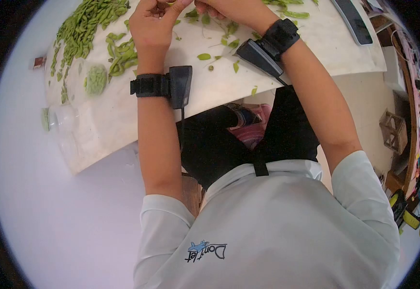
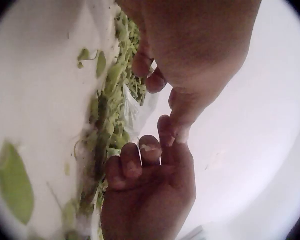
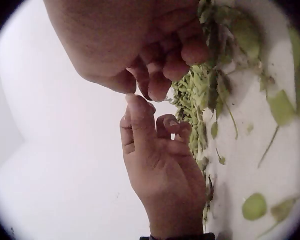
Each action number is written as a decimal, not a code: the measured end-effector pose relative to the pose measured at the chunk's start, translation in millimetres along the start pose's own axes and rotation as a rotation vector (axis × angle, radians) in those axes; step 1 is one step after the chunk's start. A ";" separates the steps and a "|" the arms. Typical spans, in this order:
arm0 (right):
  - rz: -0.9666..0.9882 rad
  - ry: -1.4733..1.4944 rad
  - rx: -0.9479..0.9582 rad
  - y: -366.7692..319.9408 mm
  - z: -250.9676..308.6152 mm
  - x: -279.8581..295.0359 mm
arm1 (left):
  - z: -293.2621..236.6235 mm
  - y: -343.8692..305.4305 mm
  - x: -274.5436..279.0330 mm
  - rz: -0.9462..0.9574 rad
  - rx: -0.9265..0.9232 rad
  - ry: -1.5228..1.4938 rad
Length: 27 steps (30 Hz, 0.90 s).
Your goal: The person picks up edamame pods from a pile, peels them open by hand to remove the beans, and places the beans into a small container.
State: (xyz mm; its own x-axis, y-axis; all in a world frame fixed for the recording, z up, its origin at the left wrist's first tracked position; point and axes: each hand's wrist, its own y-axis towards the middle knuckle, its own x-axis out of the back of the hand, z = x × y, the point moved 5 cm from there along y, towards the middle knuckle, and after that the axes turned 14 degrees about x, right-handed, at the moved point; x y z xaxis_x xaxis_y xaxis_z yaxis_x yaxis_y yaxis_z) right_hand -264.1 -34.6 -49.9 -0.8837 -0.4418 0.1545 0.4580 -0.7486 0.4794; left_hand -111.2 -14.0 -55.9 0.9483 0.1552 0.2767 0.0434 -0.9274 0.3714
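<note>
At the top edge of the head view, my left hand (image 1: 154, 24) and right hand (image 1: 234, 10) meet at their fingertips above the table (image 1: 108, 120). The left wrist view shows the left hand (image 2: 195, 45) above and the right hand (image 2: 150, 195) below, thumb and finger tips together, other fingers bent. From the right wrist, the right hand (image 3: 125, 40) is nearer and the left hand (image 3: 165, 165) faces it. I cannot tell whether a small thing is between the fingertips. Green soybean pods (image 1: 82, 31) are heaped beyond the left hand.
More pods (image 1: 121, 55) lie near the left wrist. A clear container of green beans (image 1: 95, 80) and a clear plastic jar (image 1: 63, 118) stand at the left. Leaves and stalks (image 1: 204, 57) are scattered before the hands. A phone (image 1: 352, 21) lies at the right edge.
</note>
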 end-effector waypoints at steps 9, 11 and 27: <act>0.016 -0.097 0.008 -0.6 0.6 2.3 | -2.7 -3.8 -1.5 -0.023 0.221 0.062; 0.019 -0.125 0.019 -0.5 0.5 3.2 | -0.6 -3.5 -0.9 -0.011 0.228 0.052; 0.050 -0.287 0.146 1.6 -7.2 2.4 | -3.5 -2.8 -6.2 0.116 0.247 0.049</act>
State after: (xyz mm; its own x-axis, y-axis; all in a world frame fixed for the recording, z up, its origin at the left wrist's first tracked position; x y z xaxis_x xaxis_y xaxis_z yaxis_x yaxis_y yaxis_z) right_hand -264.8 -40.4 -55.0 -0.8611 -0.3029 0.4084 0.5012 -0.6415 0.5808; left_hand -118.3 -11.1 -55.6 0.9353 0.0537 0.3499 0.0163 -0.9939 0.1089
